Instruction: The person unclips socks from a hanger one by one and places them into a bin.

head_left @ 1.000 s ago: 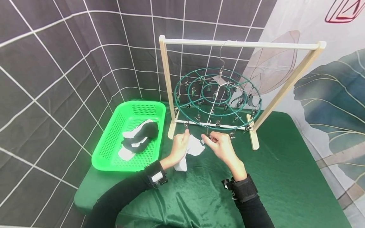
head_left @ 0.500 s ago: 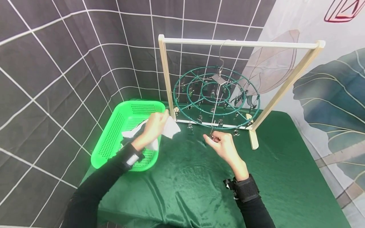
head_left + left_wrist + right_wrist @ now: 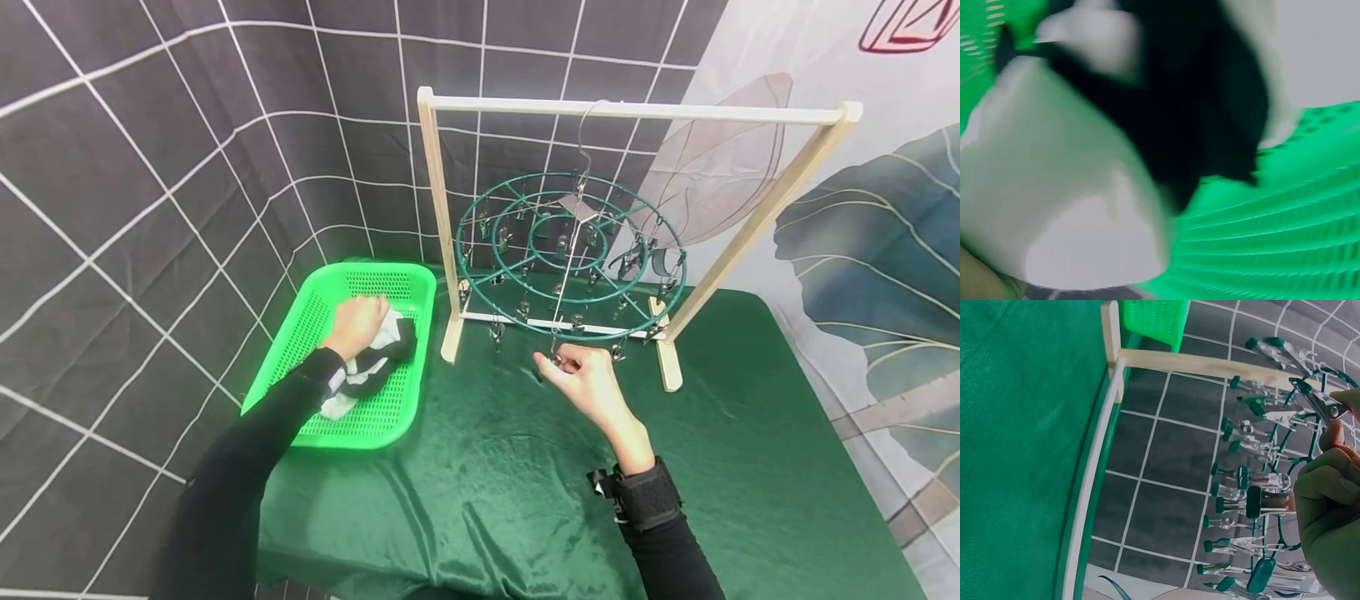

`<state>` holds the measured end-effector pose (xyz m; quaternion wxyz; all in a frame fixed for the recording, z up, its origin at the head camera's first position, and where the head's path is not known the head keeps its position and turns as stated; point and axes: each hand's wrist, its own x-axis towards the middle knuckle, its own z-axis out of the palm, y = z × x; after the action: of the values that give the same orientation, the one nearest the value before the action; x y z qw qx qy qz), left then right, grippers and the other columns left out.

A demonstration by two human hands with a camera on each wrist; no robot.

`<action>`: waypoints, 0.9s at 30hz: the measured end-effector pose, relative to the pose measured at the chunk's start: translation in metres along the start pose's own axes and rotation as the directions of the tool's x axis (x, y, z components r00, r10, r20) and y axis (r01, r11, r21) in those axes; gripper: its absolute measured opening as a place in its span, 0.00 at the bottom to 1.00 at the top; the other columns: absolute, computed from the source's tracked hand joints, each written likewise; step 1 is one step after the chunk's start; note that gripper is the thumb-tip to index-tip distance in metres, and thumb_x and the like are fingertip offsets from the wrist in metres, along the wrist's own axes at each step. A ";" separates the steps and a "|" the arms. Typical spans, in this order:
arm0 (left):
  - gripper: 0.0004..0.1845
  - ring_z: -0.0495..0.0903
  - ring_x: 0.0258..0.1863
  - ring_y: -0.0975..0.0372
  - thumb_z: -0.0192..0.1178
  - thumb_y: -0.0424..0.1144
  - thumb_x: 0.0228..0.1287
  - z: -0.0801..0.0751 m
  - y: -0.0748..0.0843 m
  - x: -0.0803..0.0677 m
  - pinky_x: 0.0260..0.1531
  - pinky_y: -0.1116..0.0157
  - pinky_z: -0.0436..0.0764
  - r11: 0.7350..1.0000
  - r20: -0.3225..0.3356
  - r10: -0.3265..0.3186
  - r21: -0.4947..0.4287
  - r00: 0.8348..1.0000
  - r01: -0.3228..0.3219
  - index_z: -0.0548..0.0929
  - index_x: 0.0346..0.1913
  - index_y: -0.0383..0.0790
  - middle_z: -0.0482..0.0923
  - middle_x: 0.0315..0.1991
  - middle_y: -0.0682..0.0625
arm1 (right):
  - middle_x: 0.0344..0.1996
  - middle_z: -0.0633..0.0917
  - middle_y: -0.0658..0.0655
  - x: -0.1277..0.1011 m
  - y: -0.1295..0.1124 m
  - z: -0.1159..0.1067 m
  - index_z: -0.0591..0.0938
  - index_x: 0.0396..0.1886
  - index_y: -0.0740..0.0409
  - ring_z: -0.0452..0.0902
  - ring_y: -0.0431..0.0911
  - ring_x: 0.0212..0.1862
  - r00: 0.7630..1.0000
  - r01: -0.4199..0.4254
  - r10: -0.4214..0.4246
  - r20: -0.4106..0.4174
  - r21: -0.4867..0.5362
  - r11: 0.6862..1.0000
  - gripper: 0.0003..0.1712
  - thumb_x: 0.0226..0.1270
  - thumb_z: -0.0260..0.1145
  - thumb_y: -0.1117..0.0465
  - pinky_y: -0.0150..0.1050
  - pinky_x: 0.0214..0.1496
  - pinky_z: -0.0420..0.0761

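My left hand (image 3: pixel 358 327) is down inside the green plastic basket (image 3: pixel 258 408), fingers curled on a white sock (image 3: pixel 1085 194). Under and beside it lie dark and white socks (image 3: pixel 371 367) in a loose heap. In the left wrist view the white sock fills the lower left, blurred, with dark cloth (image 3: pixel 1172 94) behind it. My right hand (image 3: pixel 583 379) is at the front rim of a round green clip hanger (image 3: pixel 517 321). Between thumb and finger it pinches a metal clip (image 3: pixel 1317 403) with dark green tips; that clip has nothing in it.
The hanger hangs by its hook from the white top bar (image 3: pixel 675 110) of a wooden rack (image 3: pixel 757 221). Several metal clips (image 3: pixel 1235 503) dangle from its rings. A green cloth (image 3: pixel 465 500) covers the table. A dark gridded backdrop (image 3: pixel 187 167) stands behind the basket.
My left hand has moved left from the hanger with the white sock, over the basket rim and down into the basket. My right hand has stayed at its clip; the hanger has swung slightly.
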<state>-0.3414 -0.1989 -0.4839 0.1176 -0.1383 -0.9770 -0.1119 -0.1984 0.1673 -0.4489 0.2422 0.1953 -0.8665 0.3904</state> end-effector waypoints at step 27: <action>0.25 0.84 0.31 0.36 0.37 0.42 0.81 0.053 -0.030 -0.036 0.29 0.43 0.83 0.988 0.240 -0.141 -0.022 0.960 0.151 0.80 0.35 0.29 0.82 0.30 0.30 | 0.12 0.58 0.43 -0.011 -0.006 0.004 0.67 0.14 0.54 0.49 0.33 0.17 0.967 -0.255 0.255 0.019 -0.038 0.966 0.28 0.62 0.75 0.52 0.31 0.25 0.55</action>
<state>-0.3271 -0.2222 -0.5487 -0.0116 -0.0808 -0.9891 -0.1224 -0.1877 0.1624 -0.4540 0.1833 0.0824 -0.8940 0.4006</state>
